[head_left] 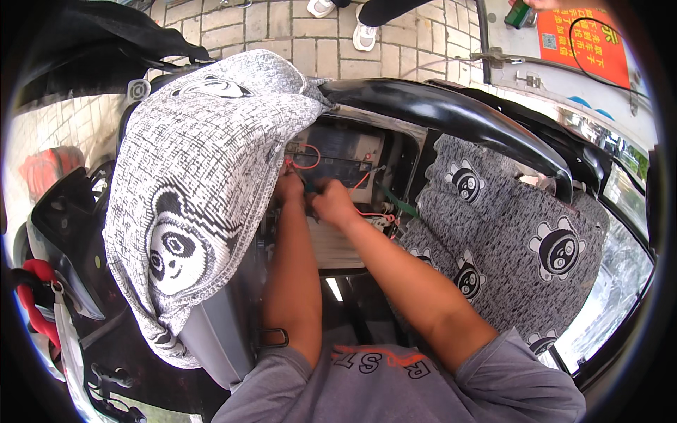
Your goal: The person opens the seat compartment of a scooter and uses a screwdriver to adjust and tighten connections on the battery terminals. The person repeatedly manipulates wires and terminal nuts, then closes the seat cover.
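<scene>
Both my hands reach into an open compartment below the raised, panda-patterned seat. Several dark box-shaped batteries sit inside it, with red wires running over them. My left hand is closed by a looped red wire, its fingertips at the wire's lower left end. Close beside it, my right hand is curled with the thumb side towards the left hand. Something small and dark green shows between the two hands, too little of it visible to name. A green strap lies right of the batteries.
The tilted seat with a white panda cover stands at my left. A grey panda-covered seat lies at my right, below a curved black armrest. Beyond are brick paving, another person's shoes and a hand holding a green object.
</scene>
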